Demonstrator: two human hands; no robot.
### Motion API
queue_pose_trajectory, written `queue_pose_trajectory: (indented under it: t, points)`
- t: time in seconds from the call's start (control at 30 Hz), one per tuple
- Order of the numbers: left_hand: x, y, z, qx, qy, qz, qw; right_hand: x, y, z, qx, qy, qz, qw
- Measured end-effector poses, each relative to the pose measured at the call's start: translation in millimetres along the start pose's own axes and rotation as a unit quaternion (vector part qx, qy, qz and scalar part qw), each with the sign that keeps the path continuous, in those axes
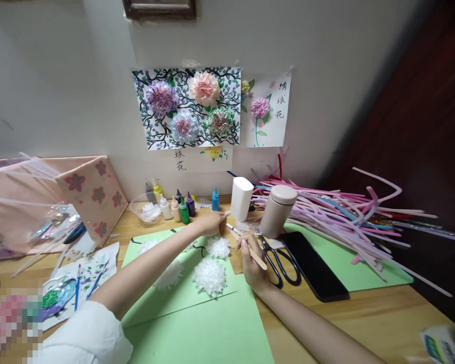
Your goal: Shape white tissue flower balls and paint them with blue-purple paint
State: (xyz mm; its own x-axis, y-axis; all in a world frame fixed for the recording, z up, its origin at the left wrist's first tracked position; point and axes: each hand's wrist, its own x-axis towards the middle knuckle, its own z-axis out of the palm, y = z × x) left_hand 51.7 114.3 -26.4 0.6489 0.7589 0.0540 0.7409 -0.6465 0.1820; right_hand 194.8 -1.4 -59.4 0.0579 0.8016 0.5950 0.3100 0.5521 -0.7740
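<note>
My right hand (251,258) is closed around a flat wooden stick (258,261), beside the black-handled scissors (278,263). A thin white piece with a dark tip (232,229) shows just past its fingers. My left hand (212,223) reaches over the back of the green paper (197,328), fingers pressed together near the white container (241,198); what they hold is too small to name. Below the hands, fluffy white paper flowers (210,276) lie on the green paper, some partly hidden by my left forearm.
Small paint bottles (184,211) stand near the wall. A beige canister (278,210), black phone (314,265) and pile of pipe cleaners (349,217) are at right. At left are a pink fabric box (94,197), brushes (78,287) and a paint palette (58,298).
</note>
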Motion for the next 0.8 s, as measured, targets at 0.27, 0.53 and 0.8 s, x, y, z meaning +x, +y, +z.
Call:
queue_pose_trajectory:
  t: [0.27,0.53,0.8]
  points:
    - [-101,3,-46.6,-0.119,0.252,-0.057,0.959,1,2,2,-0.016,-0.063,0.076,0.995]
    - [-218,-14,-9.2,-0.165,0.277,-0.196,0.926,0,5,6,-0.054,-0.103,0.083,0.990]
    - [-235,-18,11.4,-0.150,0.342,-0.204,0.905,-1,-4,9,-0.070,-0.149,-0.003,0.986]
